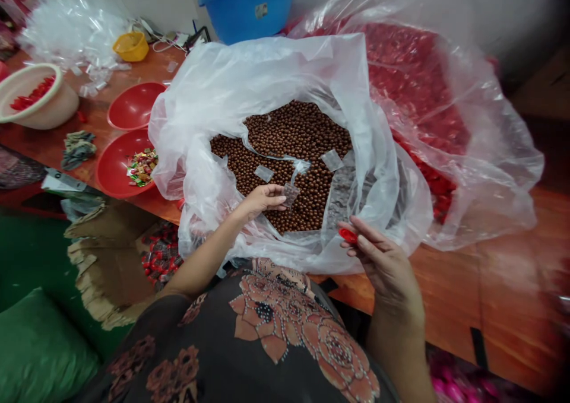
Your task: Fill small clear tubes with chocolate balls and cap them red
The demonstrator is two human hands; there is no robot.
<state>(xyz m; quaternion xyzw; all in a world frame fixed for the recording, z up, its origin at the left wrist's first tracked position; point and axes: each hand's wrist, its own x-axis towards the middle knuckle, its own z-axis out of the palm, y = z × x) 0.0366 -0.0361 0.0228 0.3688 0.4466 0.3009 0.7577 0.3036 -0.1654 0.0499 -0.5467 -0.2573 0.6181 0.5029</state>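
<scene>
My left hand (pixel 266 199) pinches a small clear plastic container (pixel 291 194) over a heap of round brown chocolate-like balls (pixel 285 130). The balls lie in a large translucent plastic bag (pixel 271 59) with its mouth spread wide. Two more clear containers, one at the left (pixel 264 173) and one at the right (pixel 332 160), rest on the balls. At the bag's near right edge, my right hand (pixel 378 248) holds a small red plastic cap (pixel 348 235) between its fingers. Whether anything is inside the held container cannot be made out.
Behind at right bulges a clear bag of red pieces (pixel 414 82). Red bowls, one with wrapped candies (pixel 141 167), stand left, beside a white tub (pixel 57 103). A blue basin (pixel 247 8) is at the back. Below the table edge sits a cardboard box (pixel 111 260) with red-capped containers.
</scene>
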